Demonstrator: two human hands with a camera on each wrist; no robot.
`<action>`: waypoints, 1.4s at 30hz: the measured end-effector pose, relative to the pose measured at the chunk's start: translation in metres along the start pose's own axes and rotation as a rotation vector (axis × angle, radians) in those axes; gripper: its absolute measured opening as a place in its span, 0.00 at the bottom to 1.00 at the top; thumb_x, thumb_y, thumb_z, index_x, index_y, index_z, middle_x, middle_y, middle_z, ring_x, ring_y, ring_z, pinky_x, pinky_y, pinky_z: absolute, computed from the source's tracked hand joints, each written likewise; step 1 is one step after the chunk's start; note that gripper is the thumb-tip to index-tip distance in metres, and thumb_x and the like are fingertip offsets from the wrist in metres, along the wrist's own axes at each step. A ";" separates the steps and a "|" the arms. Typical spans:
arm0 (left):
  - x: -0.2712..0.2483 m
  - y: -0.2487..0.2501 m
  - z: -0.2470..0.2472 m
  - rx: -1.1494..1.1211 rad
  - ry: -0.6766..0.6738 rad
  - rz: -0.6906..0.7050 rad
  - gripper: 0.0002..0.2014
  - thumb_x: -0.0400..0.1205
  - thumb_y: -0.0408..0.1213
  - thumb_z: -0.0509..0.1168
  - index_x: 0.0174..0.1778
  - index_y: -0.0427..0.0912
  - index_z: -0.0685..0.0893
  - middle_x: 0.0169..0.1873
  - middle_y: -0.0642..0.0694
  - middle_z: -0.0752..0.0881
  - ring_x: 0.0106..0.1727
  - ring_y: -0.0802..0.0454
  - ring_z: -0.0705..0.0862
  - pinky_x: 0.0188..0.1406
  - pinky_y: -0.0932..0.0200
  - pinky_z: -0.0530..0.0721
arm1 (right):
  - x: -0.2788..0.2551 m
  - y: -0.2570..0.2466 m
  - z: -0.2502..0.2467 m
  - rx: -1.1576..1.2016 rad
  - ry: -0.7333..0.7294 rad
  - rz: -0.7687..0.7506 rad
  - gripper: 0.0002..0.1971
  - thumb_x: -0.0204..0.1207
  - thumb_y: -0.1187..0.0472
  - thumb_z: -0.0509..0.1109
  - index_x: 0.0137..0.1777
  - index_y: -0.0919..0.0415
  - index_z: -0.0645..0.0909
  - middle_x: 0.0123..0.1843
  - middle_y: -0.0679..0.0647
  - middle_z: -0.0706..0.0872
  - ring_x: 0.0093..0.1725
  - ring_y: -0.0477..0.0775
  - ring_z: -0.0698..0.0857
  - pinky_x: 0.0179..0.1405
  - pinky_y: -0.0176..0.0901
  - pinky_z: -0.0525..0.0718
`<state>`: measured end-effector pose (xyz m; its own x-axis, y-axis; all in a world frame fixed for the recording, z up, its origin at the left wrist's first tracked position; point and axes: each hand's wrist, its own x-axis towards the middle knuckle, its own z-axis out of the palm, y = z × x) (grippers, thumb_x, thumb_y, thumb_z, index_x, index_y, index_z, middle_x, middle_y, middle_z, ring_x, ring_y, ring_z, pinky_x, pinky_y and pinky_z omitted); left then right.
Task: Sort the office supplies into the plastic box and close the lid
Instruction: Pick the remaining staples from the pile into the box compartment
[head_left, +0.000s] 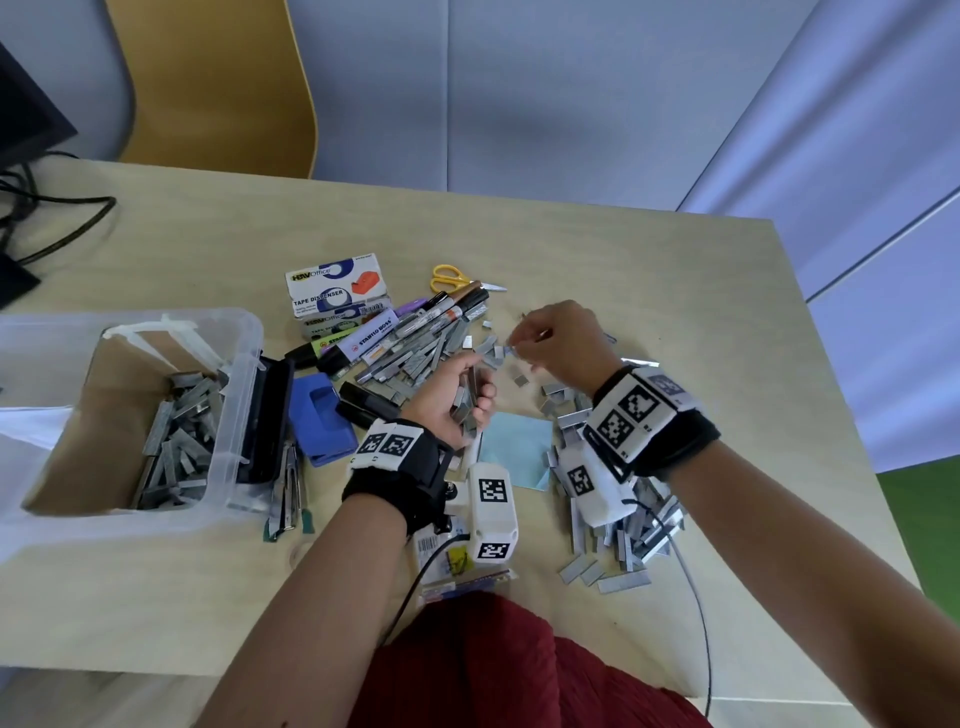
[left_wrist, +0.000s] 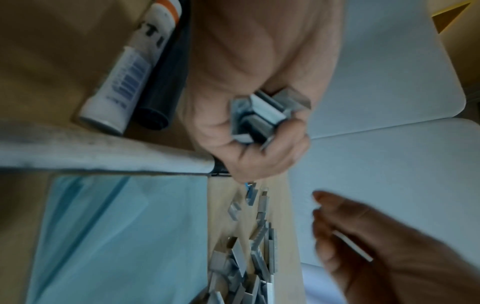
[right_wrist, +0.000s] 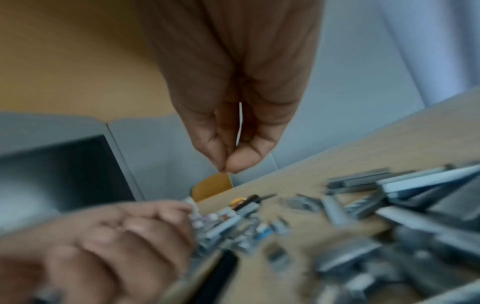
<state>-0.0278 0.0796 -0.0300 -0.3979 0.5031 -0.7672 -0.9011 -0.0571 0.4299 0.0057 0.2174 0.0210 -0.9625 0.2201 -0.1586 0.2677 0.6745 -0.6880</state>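
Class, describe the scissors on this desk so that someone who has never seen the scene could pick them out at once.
Start at the clear plastic box on the desk's left, then look right past the white tape dispenser cartons. Just beyond the markers' far ends lie the scissors, flat on the wood. Their yellow loop handles are the only yellow thing among the supplies.

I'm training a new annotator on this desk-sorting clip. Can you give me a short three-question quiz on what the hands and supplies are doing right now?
1. True or false: the left hand grips a bundle of staple strips.
2. What does the right hand pinch? A) scissors B) a thin staple strip C) a marker
3. Fill in: the plastic box already holds ______ and its lid is not on.

Key: 1 true; 2 B, a thin staple strip; 3 staple strips, the loose ones in the box.
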 end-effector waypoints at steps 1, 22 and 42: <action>0.000 0.001 -0.001 0.008 -0.003 -0.009 0.19 0.85 0.49 0.53 0.30 0.44 0.71 0.12 0.51 0.73 0.11 0.59 0.71 0.09 0.76 0.65 | 0.002 0.008 -0.002 -0.057 0.000 0.020 0.07 0.72 0.69 0.68 0.45 0.67 0.88 0.45 0.60 0.89 0.31 0.35 0.82 0.42 0.33 0.79; 0.000 -0.004 -0.009 -0.017 0.032 -0.024 0.20 0.85 0.48 0.52 0.28 0.44 0.66 0.10 0.53 0.67 0.09 0.60 0.67 0.09 0.76 0.61 | 0.003 0.054 0.024 -0.514 -0.279 -0.053 0.12 0.68 0.64 0.75 0.51 0.64 0.83 0.49 0.56 0.84 0.54 0.56 0.81 0.49 0.40 0.76; 0.004 -0.017 0.002 -0.044 0.058 -0.003 0.18 0.84 0.47 0.55 0.31 0.41 0.73 0.15 0.48 0.77 0.12 0.57 0.75 0.10 0.74 0.69 | 0.003 0.017 0.009 0.004 -0.009 -0.010 0.05 0.72 0.66 0.71 0.46 0.66 0.85 0.40 0.53 0.86 0.40 0.50 0.83 0.50 0.42 0.80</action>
<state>-0.0136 0.0840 -0.0391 -0.4038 0.4521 -0.7954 -0.9083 -0.0945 0.4074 0.0070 0.2232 0.0021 -0.9655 0.2068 -0.1579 0.2576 0.6739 -0.6924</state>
